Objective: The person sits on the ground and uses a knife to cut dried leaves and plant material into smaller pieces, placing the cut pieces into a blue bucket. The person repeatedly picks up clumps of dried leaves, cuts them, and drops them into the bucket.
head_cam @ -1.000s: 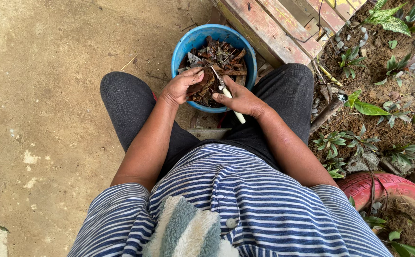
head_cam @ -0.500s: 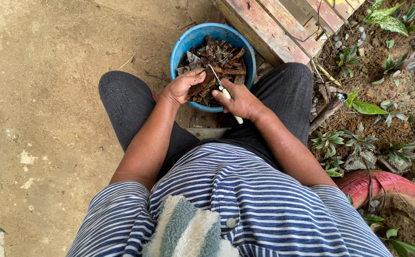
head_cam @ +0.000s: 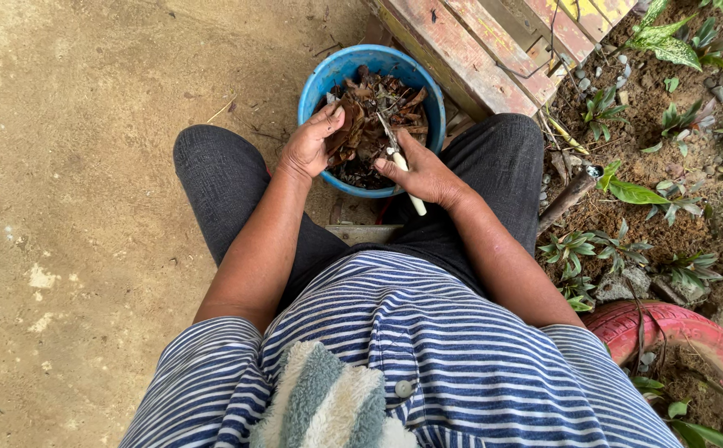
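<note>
A bare concrete floor (head_cam: 71,166), stained and pale in patches, fills the left side under flat, even daylight. At the top right lies a weathered wooden pallet (head_cam: 494,50) with red and yellow paint, beside a soil bed (head_cam: 669,207) scattered with small green plants (head_cam: 627,192) and pebbles. A red-painted tyre planter (head_cam: 693,332) sits at the lower right.

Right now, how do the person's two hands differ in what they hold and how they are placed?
The left hand grips dry brown leaves at the blue bucket's near left rim; the right hand holds a white-handled cutting tool closer to the middle. The left hand's fingers curl over the leaves, while the right hand's fingers wrap the handle. Both hands are bare and over the bucket.
</note>
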